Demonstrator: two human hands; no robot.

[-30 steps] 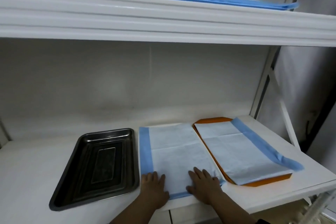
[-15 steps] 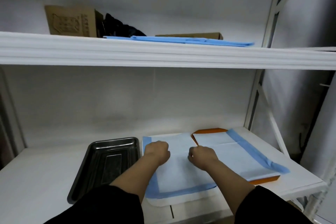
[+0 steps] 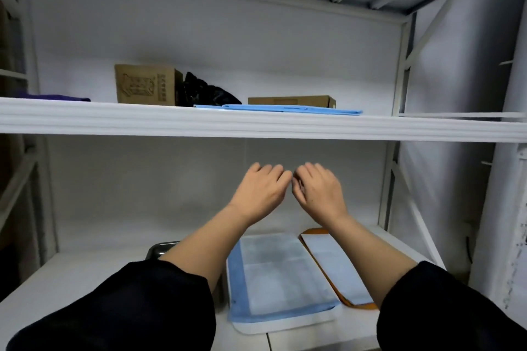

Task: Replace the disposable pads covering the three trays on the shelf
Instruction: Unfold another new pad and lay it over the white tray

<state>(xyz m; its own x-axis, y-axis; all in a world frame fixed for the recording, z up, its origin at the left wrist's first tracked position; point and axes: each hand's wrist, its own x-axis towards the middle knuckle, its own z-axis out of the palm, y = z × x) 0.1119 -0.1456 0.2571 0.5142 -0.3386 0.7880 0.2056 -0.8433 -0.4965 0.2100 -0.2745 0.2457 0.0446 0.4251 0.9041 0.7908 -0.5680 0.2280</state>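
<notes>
My left hand [image 3: 261, 192] and my right hand [image 3: 318, 191] are raised side by side in the air between the two shelves, fingers loosely curled, holding nothing. Below them a blue-edged pad [image 3: 281, 276] covers the white middle tray [image 3: 285, 328]. To its right another pad [image 3: 336, 271] lies over the orange tray [image 3: 358, 305], partly hidden by my right forearm. A corner of the bare metal tray [image 3: 159, 248] shows behind my left arm. A stack of blue pads [image 3: 291, 109] lies on the upper shelf.
The upper shelf's white front edge [image 3: 256, 125] runs across the view just above my hands. On it stand a cardboard box [image 3: 145, 84], a black bag [image 3: 206, 92], a flat box [image 3: 291, 100] and a purple cloth [image 3: 60, 98]. Shelf uprights [image 3: 399, 128] stand at the right.
Both hands left the middle tray's pad and rose toward the upper shelf. My view tilted upward, bringing the upper shelf's contents into sight.
</notes>
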